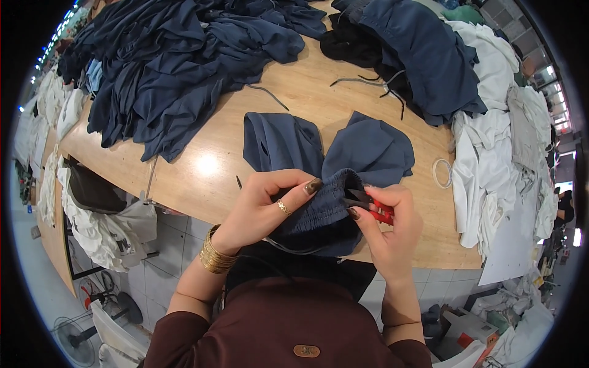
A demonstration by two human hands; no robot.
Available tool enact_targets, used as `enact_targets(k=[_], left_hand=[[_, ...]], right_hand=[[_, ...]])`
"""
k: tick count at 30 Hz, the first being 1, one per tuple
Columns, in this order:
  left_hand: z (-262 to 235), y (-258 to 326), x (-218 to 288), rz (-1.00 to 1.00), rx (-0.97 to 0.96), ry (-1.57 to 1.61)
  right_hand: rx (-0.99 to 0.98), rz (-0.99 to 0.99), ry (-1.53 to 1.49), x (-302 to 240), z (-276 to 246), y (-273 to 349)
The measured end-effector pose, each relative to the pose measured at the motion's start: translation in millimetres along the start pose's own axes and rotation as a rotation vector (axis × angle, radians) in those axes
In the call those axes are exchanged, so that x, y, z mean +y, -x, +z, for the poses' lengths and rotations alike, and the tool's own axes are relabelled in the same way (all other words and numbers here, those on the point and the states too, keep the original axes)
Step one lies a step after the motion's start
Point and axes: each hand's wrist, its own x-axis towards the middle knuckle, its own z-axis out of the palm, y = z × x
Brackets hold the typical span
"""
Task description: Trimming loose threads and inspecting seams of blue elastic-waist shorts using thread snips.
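Navy shorts (368,150) lie at the table's near edge, legs pointing away from me and the gathered elastic waistband toward me. My left hand (270,199) pinches the waistband (319,202) between thumb and fingers. In my right hand (389,224) are thread snips with red handles (381,213), gripped between thumb and fingers. Their dark blades point left into the open waist, close to the waistband's inner edge. Whether the blades touch a thread is too small to tell. Part of the waistband hangs toward my lap, with a grey cord along it.
A large heap of navy garments (178,67) covers the far left of the wooden table (184,178). More navy garments (423,55) with loose drawcords lie far right, beside white cloth (485,165). A tape roll (442,173) rests near the right edge. A fan (76,337) stands lower left.
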Motion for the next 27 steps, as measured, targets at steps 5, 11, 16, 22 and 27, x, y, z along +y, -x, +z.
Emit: enact_targets(k=[5,11,16,22,27], left_hand=[[0.7,0.7,-0.3,0.022,-0.003,-0.011],[1.5,1.6,-2.9,0.052,-0.014,-0.03],[1.9,2.0,-0.7,0.068,-0.026,-0.04],[-0.3,0.3,-1.0,0.022,-0.061,0.005],[0.8,1.1,-3.9,0.042,-0.087,0.013]], right_hand=[[0.001,-0.051,0.145,0.0,3.2,-0.4],[0.015,-0.097,0.178,-3.6,5.4,-2.5],[0.006,-0.131,0.196,-4.3,5.3,-3.1],[0.048,0.059,-0.007,-0.2,8.1,1.3],[-0.026,-0.009,-0.163,-4.7,13.6,-10.1]])
